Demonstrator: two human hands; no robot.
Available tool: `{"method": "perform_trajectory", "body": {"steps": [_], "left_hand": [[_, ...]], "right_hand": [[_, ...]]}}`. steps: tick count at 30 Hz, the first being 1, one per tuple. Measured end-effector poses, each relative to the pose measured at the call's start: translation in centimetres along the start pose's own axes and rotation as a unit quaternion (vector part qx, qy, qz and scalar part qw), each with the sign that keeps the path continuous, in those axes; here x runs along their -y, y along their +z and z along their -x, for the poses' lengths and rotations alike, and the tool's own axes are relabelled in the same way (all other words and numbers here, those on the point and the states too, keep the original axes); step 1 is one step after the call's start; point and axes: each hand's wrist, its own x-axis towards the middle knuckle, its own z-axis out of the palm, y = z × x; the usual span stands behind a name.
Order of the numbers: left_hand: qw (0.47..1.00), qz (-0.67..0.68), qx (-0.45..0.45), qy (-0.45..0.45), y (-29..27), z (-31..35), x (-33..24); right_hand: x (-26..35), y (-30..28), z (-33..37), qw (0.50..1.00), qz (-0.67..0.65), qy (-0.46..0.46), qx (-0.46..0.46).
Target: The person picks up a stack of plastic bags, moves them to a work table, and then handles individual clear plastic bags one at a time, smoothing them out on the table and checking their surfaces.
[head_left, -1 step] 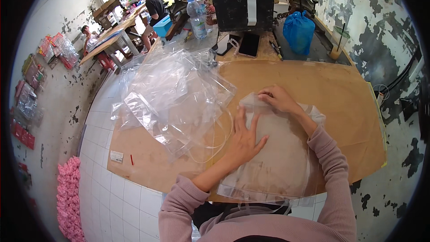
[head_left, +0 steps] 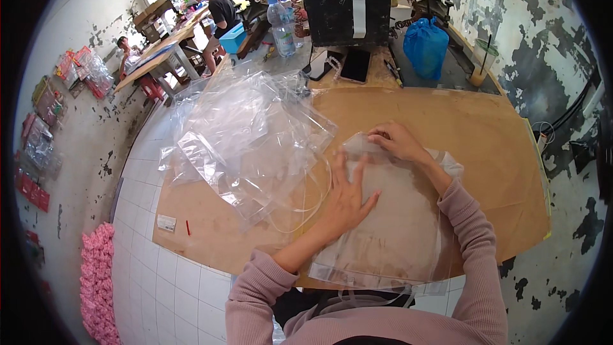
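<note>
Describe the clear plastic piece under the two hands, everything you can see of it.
The clear plastic piece looks thin, flexible and slightly cloudy, with the brown table surface showing through. It lies mostly flat, its outline uneven and creased, to the right of the heap of clear plastic, its near end by the table's front edge. The left hand rests open on its left side; the right hand has curled fingers at its far edge. Its layers cannot be counted.
</note>
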Motion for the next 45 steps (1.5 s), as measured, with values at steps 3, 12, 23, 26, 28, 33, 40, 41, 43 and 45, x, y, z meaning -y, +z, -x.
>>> {"method": "perform_trajectory", "body": {"steps": [3,12,23,26,28,33,40,41,43,45], "left_hand": [[0.993,0.069,-0.091,-0.043,0.1,-1.3,1.3],[0.954,0.242,-0.085,-0.157,-0.1,-4.7,4.6],[0.953,0.25,-0.046,-0.164,-0.4,-4.0,4.7],[0.937,0.294,-0.033,-0.188,-0.7,-3.9,3.8],[0.93,0.305,-0.023,-0.204,-0.5,-4.1,4.0],[0.919,0.349,-0.045,-0.18,-0.1,-4.2,4.2],[0.932,0.313,-0.022,-0.182,-0.7,-4.4,5.1],[0.873,0.437,-0.011,-0.217,-1.0,-4.8,5.5],[0.795,0.553,-0.004,-0.248,-1.9,-5.3,5.9],[0.801,0.51,0.124,-0.287,-3.7,-6.0,5.0]], "right_hand": [[1.3,0.0,0.3,0.997,-0.076,0.014,-0.01],[3.1,1.0,0.3,0.999,-0.04,-0.018,-0.015],[2.3,1.5,0.7,0.998,-0.051,0.002,-0.027],[2.4,1.4,1.0,0.996,-0.074,0.039,-0.028],[2.1,1.4,0.9,0.994,-0.09,0.061,-0.03],[1.9,1.5,0.9,0.988,-0.139,0.043,-0.051],[1.9,2.1,0.9,0.997,-0.042,-0.006,-0.072],[2.0,2.2,0.8,0.996,-0.053,-0.003,-0.078],[2.1,2.3,0.9,0.995,-0.063,0.0,-0.08],[1.8,2.2,1.2,0.993,-0.088,0.015,-0.075]]}}
